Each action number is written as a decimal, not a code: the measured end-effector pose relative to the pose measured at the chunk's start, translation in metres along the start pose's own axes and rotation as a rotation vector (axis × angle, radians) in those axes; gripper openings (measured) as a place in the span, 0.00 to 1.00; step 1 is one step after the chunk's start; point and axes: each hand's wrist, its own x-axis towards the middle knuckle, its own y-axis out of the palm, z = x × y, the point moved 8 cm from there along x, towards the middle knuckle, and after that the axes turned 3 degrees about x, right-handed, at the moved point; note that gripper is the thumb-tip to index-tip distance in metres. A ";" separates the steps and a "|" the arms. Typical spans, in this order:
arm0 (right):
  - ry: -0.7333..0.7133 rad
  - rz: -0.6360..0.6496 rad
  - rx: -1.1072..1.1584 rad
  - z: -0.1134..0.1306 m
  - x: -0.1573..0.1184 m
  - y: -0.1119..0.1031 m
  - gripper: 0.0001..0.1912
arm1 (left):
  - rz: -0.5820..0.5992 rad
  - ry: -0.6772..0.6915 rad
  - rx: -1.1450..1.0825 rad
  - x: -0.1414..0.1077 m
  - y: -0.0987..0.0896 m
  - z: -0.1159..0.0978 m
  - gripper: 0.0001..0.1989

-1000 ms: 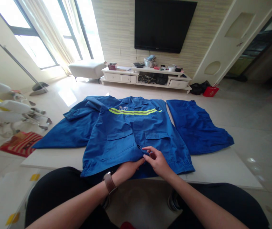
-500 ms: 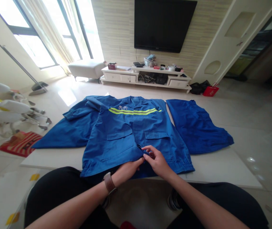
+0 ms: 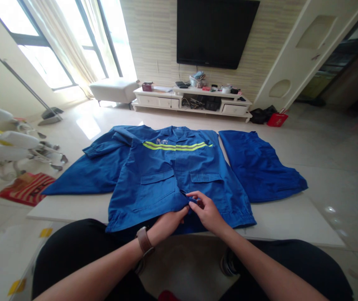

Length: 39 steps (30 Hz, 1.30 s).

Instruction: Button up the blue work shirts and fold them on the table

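A blue work jacket (image 3: 154, 163) with a yellow-green reflective stripe lies front up before me, collar away from me. At the bottom of its front opening, my left hand (image 3: 172, 220) is closed on the hem, partly tucked beneath the cloth. My right hand (image 3: 206, 210) pinches the front edge just beside it, thumb and fingers meeting at the fabric. The two hands almost touch. Whether a button or other fastener sits between the fingers is too small to make out. Darker blue folded cloth (image 3: 257, 167) lies to the jacket's right.
Under the clothes is a low white tabletop (image 3: 304, 221). More blue cloth (image 3: 81, 175) spreads left beneath a sleeve. Beyond stand a white TV cabinet (image 3: 157, 101) and a grey ottoman (image 3: 114, 90). A red striped bag (image 3: 25, 189) lies on the floor at left, below white-padded equipment (image 3: 19, 140).
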 end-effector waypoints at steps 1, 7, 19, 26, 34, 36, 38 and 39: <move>-0.002 -0.001 -0.001 0.000 0.000 0.000 0.16 | -0.001 -0.006 0.000 0.000 0.000 0.001 0.23; 0.005 -0.004 -0.006 -0.002 -0.001 0.000 0.16 | 0.001 -0.006 0.018 -0.001 -0.002 -0.003 0.22; -0.069 -0.442 0.005 0.022 0.008 -0.078 0.16 | 0.445 -0.062 -0.470 -0.026 0.033 -0.032 0.25; -0.078 -0.530 0.016 0.015 0.015 -0.103 0.14 | 0.560 0.319 -0.418 -0.045 0.015 -0.086 0.12; 0.018 -0.301 0.069 0.013 0.018 -0.074 0.12 | 0.029 0.119 0.492 -0.020 -0.025 -0.031 0.39; 0.049 -0.195 0.072 0.013 0.017 -0.063 0.12 | 0.058 0.132 0.562 -0.021 -0.016 -0.025 0.35; 0.081 -0.103 0.080 0.013 0.016 -0.053 0.11 | 0.062 0.168 0.581 -0.022 -0.011 -0.025 0.29; 0.094 -0.059 0.079 0.013 0.015 -0.049 0.11 | 0.063 0.191 0.575 -0.023 -0.010 -0.026 0.27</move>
